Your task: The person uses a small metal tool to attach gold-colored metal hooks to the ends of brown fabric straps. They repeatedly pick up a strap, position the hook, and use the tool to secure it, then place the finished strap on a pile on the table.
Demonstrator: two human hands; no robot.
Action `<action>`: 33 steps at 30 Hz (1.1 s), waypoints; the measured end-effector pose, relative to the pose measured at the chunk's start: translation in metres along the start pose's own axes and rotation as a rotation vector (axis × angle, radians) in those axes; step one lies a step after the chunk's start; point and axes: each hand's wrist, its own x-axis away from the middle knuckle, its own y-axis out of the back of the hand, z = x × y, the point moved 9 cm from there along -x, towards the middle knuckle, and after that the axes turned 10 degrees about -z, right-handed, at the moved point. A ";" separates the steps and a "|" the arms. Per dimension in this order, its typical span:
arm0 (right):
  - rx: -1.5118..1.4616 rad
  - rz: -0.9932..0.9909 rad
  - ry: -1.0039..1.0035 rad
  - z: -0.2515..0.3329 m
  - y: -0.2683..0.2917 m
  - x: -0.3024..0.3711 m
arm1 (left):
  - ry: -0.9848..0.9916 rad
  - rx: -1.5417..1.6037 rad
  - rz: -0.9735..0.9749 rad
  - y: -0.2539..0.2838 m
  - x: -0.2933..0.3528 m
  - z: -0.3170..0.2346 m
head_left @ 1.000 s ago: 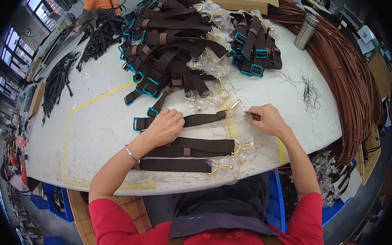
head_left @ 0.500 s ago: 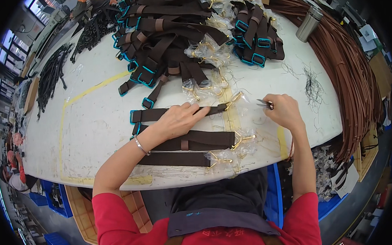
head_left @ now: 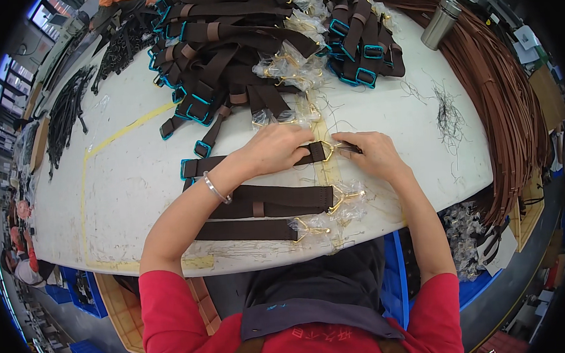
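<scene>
A dark brown webbing strap [head_left: 213, 165] with a blue-edged buckle at its left end lies across the table in front of me. My left hand [head_left: 271, 150] is closed on it near the right end, beside the gold metal hook [head_left: 330, 150]. My right hand [head_left: 376, 155] grips small thread snips [head_left: 351, 148], largely covered by the fingers, with its fingertips close to that hook. Nearer to me lie a wider brown strap [head_left: 284, 200] with a leather loop and another strap [head_left: 250, 230], their gold hooks partly wrapped in clear plastic.
A heap of brown straps [head_left: 225, 48] with blue buckles and bagged hooks fills the far middle, with a smaller pile [head_left: 362, 44] beside it. At right are a steel flask [head_left: 441, 24], long brown leather strips [head_left: 492, 89] and loose threads [head_left: 448, 113]. Black straps [head_left: 68, 111] lie far left.
My right hand has moved left with the snips to the hook. My left hand has slid to the strap's right end. The clear plastic around that hook no longer shows.
</scene>
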 end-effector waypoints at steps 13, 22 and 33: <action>0.077 0.010 -0.135 0.030 0.024 0.004 | 0.153 0.184 -0.340 -0.023 -0.007 0.019; 0.124 -0.134 -0.073 0.054 -0.004 0.011 | 0.180 0.245 -0.424 -0.020 -0.007 0.021; 0.100 -0.128 -0.146 0.041 -0.004 0.001 | 0.212 0.244 -0.397 -0.022 -0.006 0.023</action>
